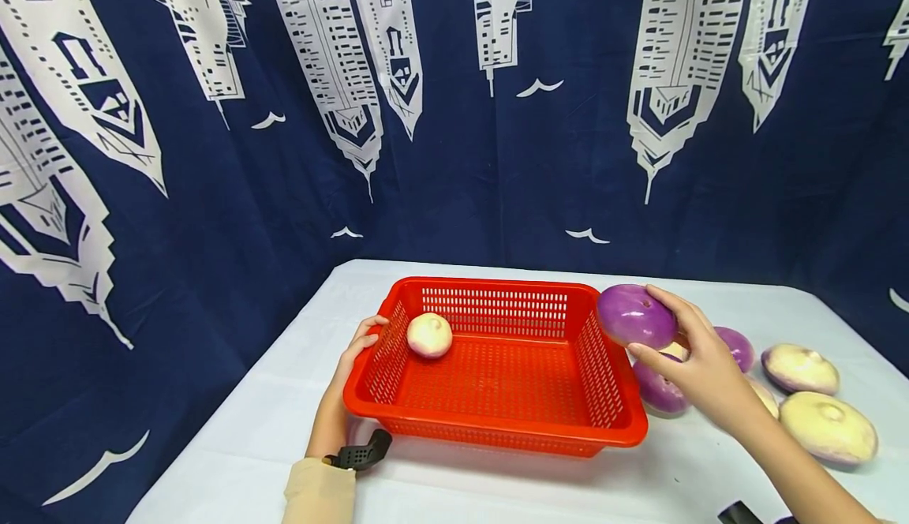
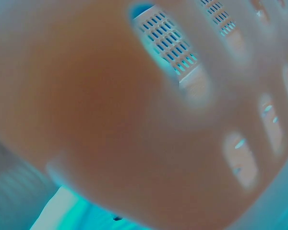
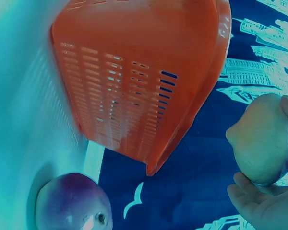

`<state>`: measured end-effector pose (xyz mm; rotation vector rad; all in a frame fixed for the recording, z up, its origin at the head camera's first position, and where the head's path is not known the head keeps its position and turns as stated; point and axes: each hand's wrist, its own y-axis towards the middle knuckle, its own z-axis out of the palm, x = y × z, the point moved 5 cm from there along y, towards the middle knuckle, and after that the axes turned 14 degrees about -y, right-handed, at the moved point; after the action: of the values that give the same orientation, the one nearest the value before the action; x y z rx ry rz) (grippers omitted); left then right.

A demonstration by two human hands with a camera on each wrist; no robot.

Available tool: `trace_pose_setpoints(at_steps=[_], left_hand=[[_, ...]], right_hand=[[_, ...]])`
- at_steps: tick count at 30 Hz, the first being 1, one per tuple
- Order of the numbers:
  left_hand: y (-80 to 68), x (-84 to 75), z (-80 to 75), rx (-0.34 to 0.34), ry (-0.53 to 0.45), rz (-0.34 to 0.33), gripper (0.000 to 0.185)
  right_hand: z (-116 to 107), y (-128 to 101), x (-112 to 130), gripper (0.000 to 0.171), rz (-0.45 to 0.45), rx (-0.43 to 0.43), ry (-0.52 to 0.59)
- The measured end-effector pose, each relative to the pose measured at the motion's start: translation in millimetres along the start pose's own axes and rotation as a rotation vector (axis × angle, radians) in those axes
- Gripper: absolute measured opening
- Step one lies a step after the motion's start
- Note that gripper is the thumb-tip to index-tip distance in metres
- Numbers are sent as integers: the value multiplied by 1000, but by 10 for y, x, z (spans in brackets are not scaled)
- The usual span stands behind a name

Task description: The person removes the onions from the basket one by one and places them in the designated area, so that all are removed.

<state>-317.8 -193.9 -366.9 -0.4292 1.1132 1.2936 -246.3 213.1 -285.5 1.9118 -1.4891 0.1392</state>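
Observation:
My right hand point(image 1: 699, 358) holds a purple-and-cream turnip point(image 1: 635, 316) between thumb and fingers, raised beside the right end of a red plastic basket point(image 1: 490, 428). In the right wrist view, the cream, pointed side of that turnip point(image 3: 259, 141) faces the camera. At the basket's left end, my left hand point(image 1: 355, 354) grips the rim, fingers curled over it. One cream turnip point(image 1: 429, 335) lies inside the basket, near its left wall. The perforated basket wall point(image 2: 197, 139) fills most of the left wrist view, and the left fingers are hidden there.
Several more turnips lie on the white table point(image 1: 241, 437) at the right, among them a purple one point(image 1: 660, 388) close to the basket and a cream one point(image 1: 827, 427) farther out. A dark blue printed cloth point(image 1: 454, 185) hangs behind the table.

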Motion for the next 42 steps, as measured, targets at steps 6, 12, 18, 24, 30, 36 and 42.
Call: trace_pose_setpoints(at_steps=[6, 12, 18, 24, 30, 36, 42], left_hand=[[4, 12, 5, -20, -5, -2, 37], [20, 12, 21, -12, 6, -9, 37], [43, -6, 52, 2, 13, -11, 36], [39, -13, 77, 6, 8, -15, 36], [28, -23, 66, 12, 23, -9, 37], [23, -37, 34, 28, 26, 7, 38], [-3, -25, 19, -2, 22, -5, 38]], right_hand=[[-38, -106, -134, 78, 11, -33, -45], [-32, -219, -268, 75, 17, -50, -44], [4, -323, -410, 74, 60, -39, -38], [37, -418, -509, 74, 71, -52, -59], [117, -504, -604, 75, 97, -13, -57], [179, -591, -677, 71, 55, -50, -93], [229, -691, -777, 68, -19, -105, -81]])
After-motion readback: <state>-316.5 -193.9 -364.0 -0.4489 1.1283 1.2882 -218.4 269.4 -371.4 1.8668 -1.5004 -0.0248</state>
